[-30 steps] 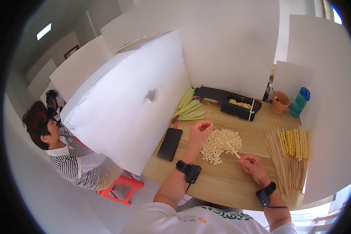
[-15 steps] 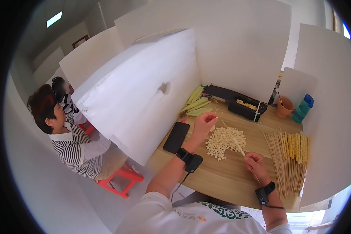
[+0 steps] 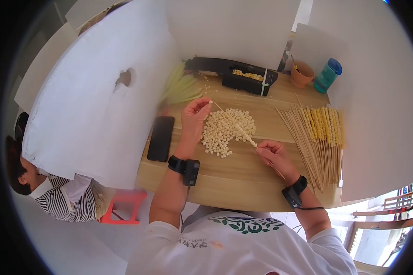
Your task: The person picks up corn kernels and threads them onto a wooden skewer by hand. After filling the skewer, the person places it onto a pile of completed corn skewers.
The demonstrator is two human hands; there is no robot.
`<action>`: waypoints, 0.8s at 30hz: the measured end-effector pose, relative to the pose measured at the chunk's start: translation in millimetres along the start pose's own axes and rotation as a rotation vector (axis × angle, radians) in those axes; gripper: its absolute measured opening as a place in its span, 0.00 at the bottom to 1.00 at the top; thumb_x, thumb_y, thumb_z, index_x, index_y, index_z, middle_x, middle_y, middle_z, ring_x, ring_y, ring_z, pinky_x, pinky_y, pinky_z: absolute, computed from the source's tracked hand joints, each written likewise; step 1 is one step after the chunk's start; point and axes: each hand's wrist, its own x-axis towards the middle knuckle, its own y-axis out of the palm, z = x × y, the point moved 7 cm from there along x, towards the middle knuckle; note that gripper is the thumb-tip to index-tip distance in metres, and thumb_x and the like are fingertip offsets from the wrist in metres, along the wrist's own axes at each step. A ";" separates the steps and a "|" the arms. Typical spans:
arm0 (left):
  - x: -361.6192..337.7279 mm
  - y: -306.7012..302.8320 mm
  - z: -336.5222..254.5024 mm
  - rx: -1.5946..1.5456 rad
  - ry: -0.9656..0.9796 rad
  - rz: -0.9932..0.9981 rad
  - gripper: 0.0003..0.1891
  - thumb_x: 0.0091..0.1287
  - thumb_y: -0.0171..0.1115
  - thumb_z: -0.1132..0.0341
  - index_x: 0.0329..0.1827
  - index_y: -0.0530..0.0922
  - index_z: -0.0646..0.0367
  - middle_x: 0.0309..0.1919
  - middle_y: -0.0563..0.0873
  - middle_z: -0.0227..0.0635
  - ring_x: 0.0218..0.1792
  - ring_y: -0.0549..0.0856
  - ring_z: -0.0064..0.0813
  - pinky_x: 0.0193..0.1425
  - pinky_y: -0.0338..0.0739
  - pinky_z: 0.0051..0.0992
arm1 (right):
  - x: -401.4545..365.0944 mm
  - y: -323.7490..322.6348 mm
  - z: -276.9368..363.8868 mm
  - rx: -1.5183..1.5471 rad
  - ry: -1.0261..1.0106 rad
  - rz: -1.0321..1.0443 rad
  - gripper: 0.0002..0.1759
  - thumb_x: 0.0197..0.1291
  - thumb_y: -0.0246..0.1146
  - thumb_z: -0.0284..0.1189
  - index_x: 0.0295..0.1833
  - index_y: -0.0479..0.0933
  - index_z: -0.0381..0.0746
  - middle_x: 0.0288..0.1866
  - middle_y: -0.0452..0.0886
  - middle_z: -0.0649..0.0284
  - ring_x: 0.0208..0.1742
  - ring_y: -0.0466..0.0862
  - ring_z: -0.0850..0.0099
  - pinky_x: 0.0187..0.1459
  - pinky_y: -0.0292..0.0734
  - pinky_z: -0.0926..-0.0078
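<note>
left hand (image 3: 197, 114): fingertips pinched on one small pale kernel.
right hand (image 3: 273, 155): fingers closed around thin wooden skewer (image 3: 277, 171), partly threaded with pale kernels.
skewer position: slanting over loose kernel pile (image 3: 220, 130).

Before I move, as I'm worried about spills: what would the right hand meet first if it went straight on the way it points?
Past its skewer, probably the pile of kernels; how high the right hand is above them is unclear, so it may pass over.

White short-sleeved shirt (image 3: 270, 252), green swirling print (image 3: 248, 224), orange mark (image 3: 216, 245), grey lettering (image 3: 192, 243), black wristbands (image 3: 176, 164) with boxy modules (image 3: 191, 173), dark cables (image 3: 310, 208)
</note>
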 end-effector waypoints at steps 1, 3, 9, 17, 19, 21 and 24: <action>0.4 -1.1 1.5 -0.007 -0.018 -0.002 0.09 0.63 0.66 0.74 0.46 0.82 0.63 0.34 0.83 0.25 0.33 0.77 0.12 0.39 0.72 0.15 | 0.8 0.1 0.2 -0.005 -0.010 0.010 0.03 0.64 0.63 0.26 0.38 0.79 0.38 0.22 0.72 0.75 0.19 0.66 0.89 0.19 0.55 0.89; -0.3 -2.1 2.8 0.028 -0.012 0.017 0.11 0.64 0.66 0.71 0.48 0.82 0.63 0.37 0.83 0.27 0.36 0.78 0.15 0.42 0.73 0.18 | 2.0 0.7 -1.2 -0.010 -0.003 0.015 0.04 0.64 0.63 0.27 0.39 0.79 0.38 0.22 0.73 0.76 0.20 0.66 0.89 0.19 0.56 0.89; 0.5 -8.0 9.9 0.173 -0.025 0.021 0.14 0.65 0.65 0.67 0.51 0.80 0.64 0.43 0.83 0.32 0.42 0.79 0.20 0.48 0.74 0.23 | 1.4 2.7 -2.6 -0.046 -0.007 0.053 0.04 0.64 0.63 0.26 0.39 0.79 0.37 0.20 0.71 0.76 0.19 0.65 0.89 0.20 0.56 0.89; -4.8 1.6 1.8 0.166 -0.012 -0.049 0.09 0.64 0.63 0.76 0.47 0.81 0.64 0.35 0.83 0.26 0.34 0.77 0.14 0.41 0.72 0.15 | 2.5 2.0 -0.6 -0.073 -0.028 0.051 0.04 0.64 0.62 0.26 0.39 0.79 0.36 0.20 0.70 0.77 0.19 0.64 0.89 0.20 0.56 0.88; -5.2 1.2 0.6 0.159 0.000 -0.042 0.09 0.64 0.63 0.75 0.47 0.81 0.64 0.35 0.83 0.26 0.33 0.77 0.14 0.41 0.72 0.15 | 3.0 1.4 -1.2 -0.073 -0.023 0.048 0.04 0.64 0.62 0.26 0.39 0.79 0.36 0.19 0.70 0.77 0.19 0.64 0.89 0.20 0.56 0.88; -4.2 -0.7 3.4 0.165 0.002 -0.045 0.09 0.64 0.63 0.75 0.46 0.81 0.64 0.34 0.82 0.26 0.33 0.77 0.14 0.41 0.72 0.15 | 2.3 1.1 -1.3 -0.074 -0.017 0.045 0.04 0.64 0.62 0.26 0.39 0.79 0.36 0.19 0.70 0.77 0.19 0.64 0.89 0.21 0.56 0.88; -2.7 -2.2 5.1 0.167 0.024 -0.039 0.09 0.64 0.63 0.75 0.46 0.81 0.64 0.34 0.82 0.26 0.33 0.77 0.14 0.41 0.72 0.15 | 2.1 1.2 -0.5 -0.077 -0.013 0.045 0.04 0.64 0.62 0.26 0.39 0.79 0.36 0.19 0.70 0.77 0.19 0.64 0.89 0.21 0.56 0.88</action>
